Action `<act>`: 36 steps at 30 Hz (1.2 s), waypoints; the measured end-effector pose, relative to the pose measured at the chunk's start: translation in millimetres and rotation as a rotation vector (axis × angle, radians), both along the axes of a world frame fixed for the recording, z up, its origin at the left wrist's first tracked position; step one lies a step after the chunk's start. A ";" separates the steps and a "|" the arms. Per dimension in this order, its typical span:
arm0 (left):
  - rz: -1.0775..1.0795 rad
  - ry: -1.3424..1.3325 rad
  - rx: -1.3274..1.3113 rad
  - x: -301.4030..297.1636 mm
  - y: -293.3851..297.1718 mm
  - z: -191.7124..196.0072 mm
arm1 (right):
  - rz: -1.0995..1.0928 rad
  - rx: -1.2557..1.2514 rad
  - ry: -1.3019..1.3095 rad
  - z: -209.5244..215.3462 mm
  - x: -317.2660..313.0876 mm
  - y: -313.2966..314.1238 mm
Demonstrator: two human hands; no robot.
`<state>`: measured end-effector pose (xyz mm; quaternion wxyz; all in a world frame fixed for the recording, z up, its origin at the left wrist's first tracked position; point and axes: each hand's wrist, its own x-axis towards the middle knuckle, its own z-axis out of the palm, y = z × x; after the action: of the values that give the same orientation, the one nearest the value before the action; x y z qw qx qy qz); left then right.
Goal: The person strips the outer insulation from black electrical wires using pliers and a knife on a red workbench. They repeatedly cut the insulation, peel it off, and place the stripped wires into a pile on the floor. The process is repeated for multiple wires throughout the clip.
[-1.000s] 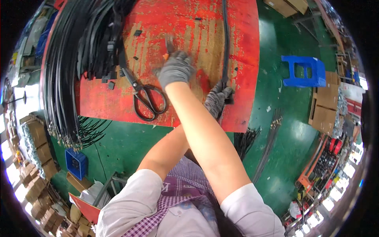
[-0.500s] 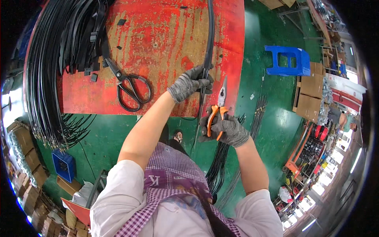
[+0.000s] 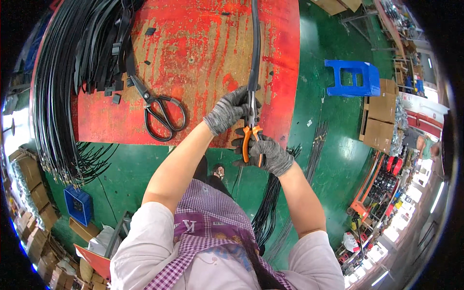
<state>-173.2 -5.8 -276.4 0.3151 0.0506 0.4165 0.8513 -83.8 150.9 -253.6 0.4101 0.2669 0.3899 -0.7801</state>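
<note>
1. Pliers (image 3: 247, 142) swung left; nose now at black strip's (image 3: 255, 53) near end.
2. Left hand (image 3: 226, 112) grips strip, worktop's (image 3: 203, 53) right side; right hand (image 3: 274, 157) holds pliers.
3. So tool's lined up with strip; bite unclear.

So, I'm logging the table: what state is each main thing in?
Left grip: gloved, closed on black strip
Right grip: gloved, closed on pliers
Pliers: handles apart, nose at strip's end
Scissors: lying on table, unheld
Table: red paint worn in patches
Black cables: bundled, hanging over the table's edge
Blue stool: unoccupied
Blue crate: open
</note>
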 end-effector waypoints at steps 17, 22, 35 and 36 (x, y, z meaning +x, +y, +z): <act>0.105 0.018 -0.276 22.4 3.3 -3.3 | -0.059 0.262 0.025 21.7 -20.9 -27.3; -0.033 0.140 -0.628 81.1 -27.9 -5.0 | -0.084 0.430 0.070 2.0 23.3 -38.2; 0.010 0.098 -1.059 133.0 -11.2 -11.1 | 0.551 1.203 0.666 -46.3 65.6 -35.7; 0.046 0.077 -1.050 136.5 -8.4 -10.1 | 0.523 1.179 0.629 -42.7 68.0 -34.6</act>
<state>-36.7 -14.3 -286.6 0.2637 -0.0922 0.7992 0.5321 -15.8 116.3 -296.3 0.2394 0.1043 0.8973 -0.3558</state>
